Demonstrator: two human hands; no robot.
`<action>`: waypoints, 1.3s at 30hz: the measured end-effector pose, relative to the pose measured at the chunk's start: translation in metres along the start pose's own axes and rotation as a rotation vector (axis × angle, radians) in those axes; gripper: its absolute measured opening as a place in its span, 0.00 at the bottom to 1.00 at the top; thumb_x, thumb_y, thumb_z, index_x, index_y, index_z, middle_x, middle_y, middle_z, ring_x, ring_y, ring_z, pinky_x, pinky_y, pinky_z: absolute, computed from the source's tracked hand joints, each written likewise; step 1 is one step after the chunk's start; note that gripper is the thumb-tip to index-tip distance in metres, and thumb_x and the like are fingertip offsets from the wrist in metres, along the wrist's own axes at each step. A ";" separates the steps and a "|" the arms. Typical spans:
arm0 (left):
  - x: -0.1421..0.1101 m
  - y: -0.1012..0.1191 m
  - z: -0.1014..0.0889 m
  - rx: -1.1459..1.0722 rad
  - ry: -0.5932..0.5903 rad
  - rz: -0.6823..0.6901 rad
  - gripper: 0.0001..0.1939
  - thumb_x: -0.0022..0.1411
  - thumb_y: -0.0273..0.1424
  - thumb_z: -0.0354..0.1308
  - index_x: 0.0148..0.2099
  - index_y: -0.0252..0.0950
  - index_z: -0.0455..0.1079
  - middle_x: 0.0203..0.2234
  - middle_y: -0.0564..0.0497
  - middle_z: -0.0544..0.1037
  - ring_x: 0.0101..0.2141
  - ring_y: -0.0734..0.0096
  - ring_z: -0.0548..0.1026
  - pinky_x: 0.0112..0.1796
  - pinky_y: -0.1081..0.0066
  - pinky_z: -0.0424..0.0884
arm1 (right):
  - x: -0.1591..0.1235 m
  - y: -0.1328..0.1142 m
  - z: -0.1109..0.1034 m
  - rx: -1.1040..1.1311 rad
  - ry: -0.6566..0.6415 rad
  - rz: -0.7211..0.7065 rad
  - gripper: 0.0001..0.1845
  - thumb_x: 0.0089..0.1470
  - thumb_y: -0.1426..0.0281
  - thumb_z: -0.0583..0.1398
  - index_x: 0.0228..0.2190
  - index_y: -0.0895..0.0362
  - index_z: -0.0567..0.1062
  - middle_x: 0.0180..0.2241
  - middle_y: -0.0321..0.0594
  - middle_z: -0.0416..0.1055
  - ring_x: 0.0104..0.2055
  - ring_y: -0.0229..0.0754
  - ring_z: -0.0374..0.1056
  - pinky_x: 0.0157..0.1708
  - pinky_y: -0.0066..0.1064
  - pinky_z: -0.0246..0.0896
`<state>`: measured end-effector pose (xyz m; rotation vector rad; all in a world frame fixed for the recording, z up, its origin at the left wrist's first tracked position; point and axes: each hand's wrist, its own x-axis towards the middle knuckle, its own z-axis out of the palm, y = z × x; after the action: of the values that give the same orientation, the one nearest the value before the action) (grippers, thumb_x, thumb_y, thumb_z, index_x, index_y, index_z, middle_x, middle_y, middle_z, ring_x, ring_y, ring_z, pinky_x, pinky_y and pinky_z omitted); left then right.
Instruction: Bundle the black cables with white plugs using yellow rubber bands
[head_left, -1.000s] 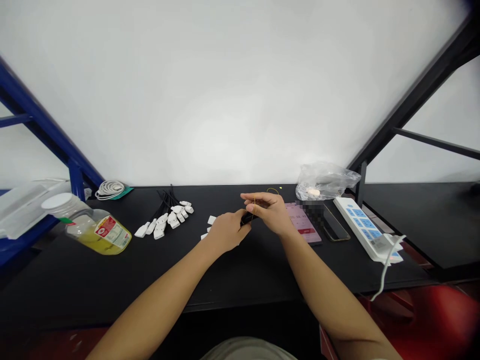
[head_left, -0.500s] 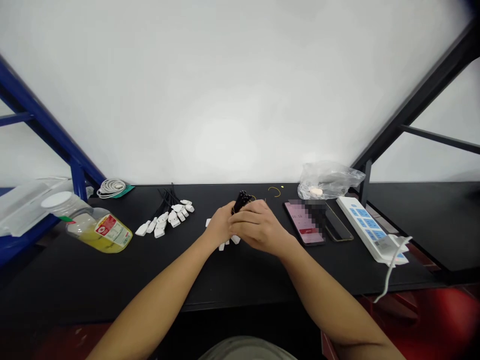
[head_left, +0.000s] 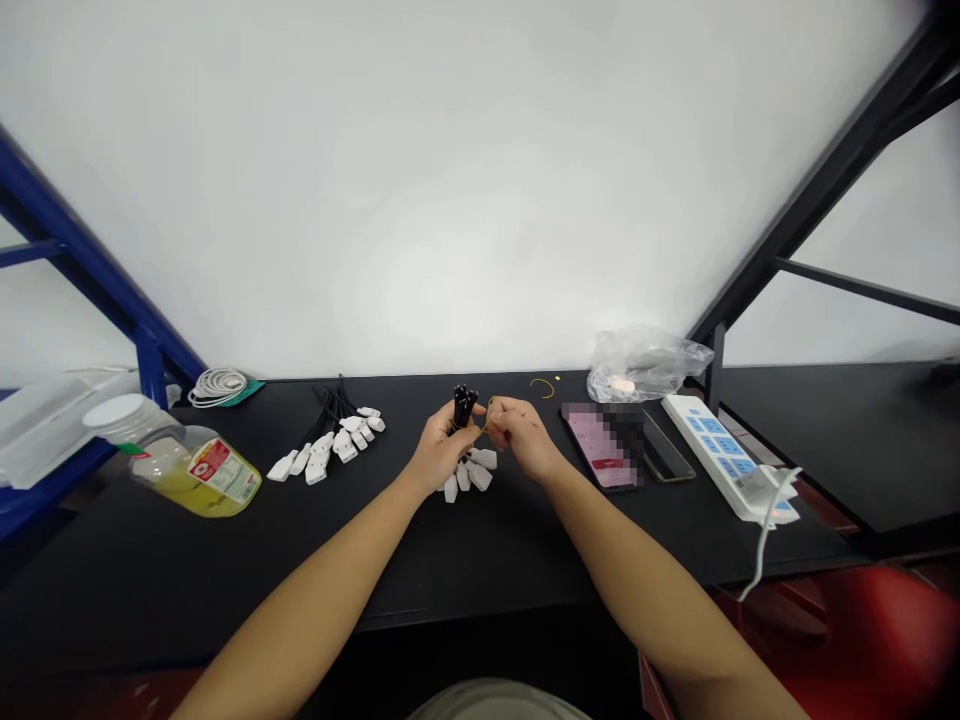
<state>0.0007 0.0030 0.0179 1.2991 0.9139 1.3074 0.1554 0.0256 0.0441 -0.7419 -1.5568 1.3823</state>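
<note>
My left hand (head_left: 436, 452) is closed around a bundle of short black cables (head_left: 463, 404), whose dark ends point up above the fingers. The bundle's white connectors (head_left: 478, 475) fan out below that hand, over the tabletop. Close by on the right, my right hand (head_left: 523, 435) pinches a thin yellow tie (head_left: 487, 424), which runs across to the bundle. Whether the tie goes all the way around the cables is hidden by my fingers. Another group of black cables with white connectors (head_left: 319, 455) lies loose to the left.
A clear jar with yellow contents (head_left: 214, 478) stands at the left, near a coiled white cable (head_left: 217, 386). Behind my right hand lies a loose yellow tie (head_left: 543, 384). Two phones (head_left: 600, 445), a plastic bag (head_left: 649, 360) and a white power strip (head_left: 720, 445) occupy the right.
My right hand has drawn back from the bundle to the right, so the yellow tie between the hands now shows. The bundle has shifted slightly left and the view has moved a little.
</note>
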 end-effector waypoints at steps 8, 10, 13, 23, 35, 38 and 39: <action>0.000 -0.005 0.001 0.202 0.131 0.056 0.12 0.57 0.38 0.61 0.33 0.35 0.66 0.20 0.58 0.65 0.19 0.80 0.62 0.23 0.76 0.59 | 0.003 0.000 0.006 0.459 0.042 0.380 0.10 0.42 0.65 0.60 0.18 0.55 0.64 0.16 0.29 0.62 0.14 0.30 0.47 0.14 0.26 0.44; 0.001 -0.007 0.001 0.198 0.156 0.048 0.14 0.60 0.42 0.59 0.32 0.36 0.65 0.19 0.59 0.64 0.19 0.80 0.61 0.22 0.77 0.59 | 0.003 0.000 0.004 0.543 0.004 0.388 0.10 0.43 0.64 0.60 0.19 0.56 0.67 0.18 0.30 0.65 0.13 0.29 0.46 0.14 0.26 0.45; 0.000 -0.009 0.002 0.174 0.165 0.044 0.17 0.62 0.45 0.58 0.32 0.36 0.65 0.18 0.60 0.62 0.18 0.80 0.60 0.21 0.77 0.57 | 0.002 0.003 0.004 0.624 -0.021 0.297 0.09 0.45 0.63 0.59 0.24 0.57 0.74 0.23 0.34 0.74 0.13 0.29 0.44 0.14 0.26 0.46; -0.005 -0.001 0.005 0.366 0.104 0.085 0.16 0.66 0.42 0.54 0.41 0.34 0.71 0.26 0.51 0.73 0.28 0.70 0.71 0.29 0.71 0.66 | 0.003 0.025 0.018 0.460 0.313 0.055 0.17 0.43 0.63 0.71 0.37 0.53 0.81 0.14 0.28 0.66 0.12 0.29 0.45 0.13 0.26 0.44; -0.006 0.014 0.015 0.745 -0.186 0.036 0.08 0.69 0.34 0.48 0.39 0.37 0.64 0.28 0.51 0.75 0.27 0.69 0.73 0.29 0.71 0.63 | -0.002 -0.004 -0.018 -0.048 0.132 -0.087 0.26 0.35 0.59 0.76 0.39 0.52 0.83 0.39 0.44 0.81 0.33 0.45 0.73 0.33 0.36 0.68; -0.007 0.014 0.016 0.834 -0.203 0.048 0.06 0.67 0.30 0.48 0.42 0.37 0.65 0.32 0.50 0.77 0.32 0.65 0.76 0.32 0.69 0.66 | -0.002 -0.011 -0.018 -0.118 0.090 -0.052 0.28 0.37 0.65 0.76 0.42 0.53 0.79 0.40 0.44 0.80 0.40 0.48 0.76 0.39 0.39 0.70; -0.007 0.014 0.017 0.841 -0.203 0.051 0.07 0.67 0.30 0.48 0.44 0.37 0.65 0.33 0.49 0.78 0.33 0.65 0.76 0.33 0.69 0.67 | -0.002 -0.012 -0.017 -0.114 0.073 -0.039 0.30 0.36 0.66 0.76 0.44 0.53 0.76 0.41 0.44 0.80 0.42 0.49 0.76 0.41 0.40 0.71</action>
<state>0.0141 -0.0085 0.0325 2.0571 1.3552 0.8035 0.1729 0.0289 0.0552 -0.8181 -1.5946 1.2326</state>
